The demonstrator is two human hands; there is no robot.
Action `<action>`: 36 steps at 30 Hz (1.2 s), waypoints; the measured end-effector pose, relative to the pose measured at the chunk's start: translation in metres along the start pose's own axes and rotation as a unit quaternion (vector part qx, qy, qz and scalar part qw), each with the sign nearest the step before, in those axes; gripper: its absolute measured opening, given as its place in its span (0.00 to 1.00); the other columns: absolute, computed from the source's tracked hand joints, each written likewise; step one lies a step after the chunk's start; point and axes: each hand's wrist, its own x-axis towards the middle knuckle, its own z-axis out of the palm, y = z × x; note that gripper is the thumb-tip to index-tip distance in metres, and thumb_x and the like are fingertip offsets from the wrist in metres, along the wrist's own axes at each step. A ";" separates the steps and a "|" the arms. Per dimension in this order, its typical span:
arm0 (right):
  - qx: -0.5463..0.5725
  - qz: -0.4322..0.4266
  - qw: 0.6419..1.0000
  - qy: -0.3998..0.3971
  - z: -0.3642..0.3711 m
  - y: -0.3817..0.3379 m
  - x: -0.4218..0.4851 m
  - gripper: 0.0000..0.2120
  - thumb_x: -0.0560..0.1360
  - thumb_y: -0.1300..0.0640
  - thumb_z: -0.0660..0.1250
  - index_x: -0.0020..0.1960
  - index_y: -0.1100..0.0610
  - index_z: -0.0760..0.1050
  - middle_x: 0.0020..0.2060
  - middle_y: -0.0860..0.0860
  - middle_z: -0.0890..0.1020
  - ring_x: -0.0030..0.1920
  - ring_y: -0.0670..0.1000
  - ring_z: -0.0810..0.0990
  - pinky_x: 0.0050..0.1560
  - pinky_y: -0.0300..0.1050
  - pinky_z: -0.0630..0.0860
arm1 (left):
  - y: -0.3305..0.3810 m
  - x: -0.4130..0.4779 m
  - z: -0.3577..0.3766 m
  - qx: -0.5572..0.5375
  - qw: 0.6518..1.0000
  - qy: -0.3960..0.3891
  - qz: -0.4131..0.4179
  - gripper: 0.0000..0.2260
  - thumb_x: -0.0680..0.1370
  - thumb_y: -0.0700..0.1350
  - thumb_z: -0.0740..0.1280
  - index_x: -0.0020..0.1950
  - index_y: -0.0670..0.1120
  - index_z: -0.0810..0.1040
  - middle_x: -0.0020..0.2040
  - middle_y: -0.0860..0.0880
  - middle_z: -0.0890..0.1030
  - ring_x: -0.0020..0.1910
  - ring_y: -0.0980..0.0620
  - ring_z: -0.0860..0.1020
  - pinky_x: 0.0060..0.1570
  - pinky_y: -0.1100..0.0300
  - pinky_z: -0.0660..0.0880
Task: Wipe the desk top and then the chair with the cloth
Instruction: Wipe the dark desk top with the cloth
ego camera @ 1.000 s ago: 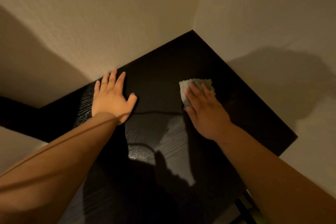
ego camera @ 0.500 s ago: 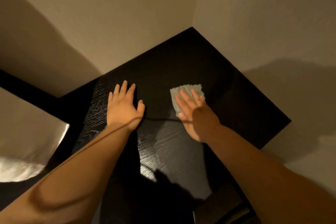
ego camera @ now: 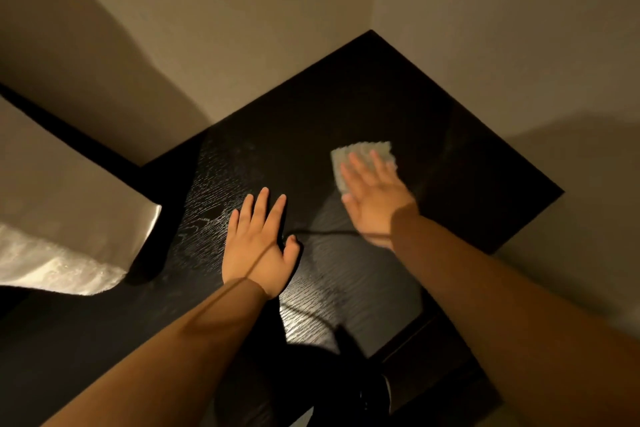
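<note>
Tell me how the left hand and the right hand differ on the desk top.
The left hand lies bare on the desk top; the right hand presses the cloth flat. The left hand looks sharp, the right hand blurred. Both are palm down, fingers straight.

On the dark desk top [ego camera: 346,121], the right hand [ego camera: 375,201] presses a pale cloth [ego camera: 360,158] flat with straight fingers; the left hand [ego camera: 259,246] lies flat nearer the desk's left edge.

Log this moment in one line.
stage: desk top wipe | right hand: presses cloth | left hand: flat on desk top
</note>
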 end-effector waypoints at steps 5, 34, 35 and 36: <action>-0.025 -0.100 0.995 -0.005 0.005 0.027 -0.003 0.33 0.81 0.40 0.43 0.82 0.52 0.57 0.82 0.50 0.57 0.82 0.58 0.52 0.80 0.60 0.55 | 0.002 0.000 -0.002 -0.001 1.000 -0.002 -0.002 0.34 0.79 0.60 0.55 0.85 0.56 0.55 0.86 0.49 0.52 0.85 0.45 0.48 0.83 0.44 0.46; 0.023 -0.151 0.988 -0.005 0.037 -0.045 -0.075 0.28 0.83 0.45 0.48 0.81 0.51 0.60 0.82 0.49 0.58 0.82 0.56 0.51 0.81 0.57 0.48 | -0.001 0.003 0.005 -0.004 1.000 -0.001 -0.006 0.35 0.78 0.61 0.54 0.85 0.57 0.53 0.86 0.50 0.50 0.85 0.47 0.46 0.83 0.45 0.45; 0.027 -0.135 0.991 0.002 0.036 -0.034 -0.068 0.29 0.82 0.45 0.47 0.81 0.52 0.62 0.81 0.50 0.60 0.82 0.58 0.54 0.80 0.61 0.52 | -0.001 0.002 0.005 -0.007 1.000 -0.001 -0.008 0.35 0.77 0.61 0.55 0.85 0.58 0.53 0.86 0.51 0.51 0.85 0.47 0.46 0.83 0.45 0.45; 0.031 -0.101 0.994 0.009 0.033 -0.022 -0.060 0.31 0.81 0.44 0.46 0.80 0.54 0.64 0.80 0.52 0.63 0.81 0.60 0.57 0.79 0.64 0.56 | -0.001 0.002 0.005 -0.010 1.000 0.000 -0.009 0.35 0.78 0.61 0.55 0.85 0.58 0.53 0.86 0.51 0.51 0.85 0.47 0.46 0.83 0.45 0.45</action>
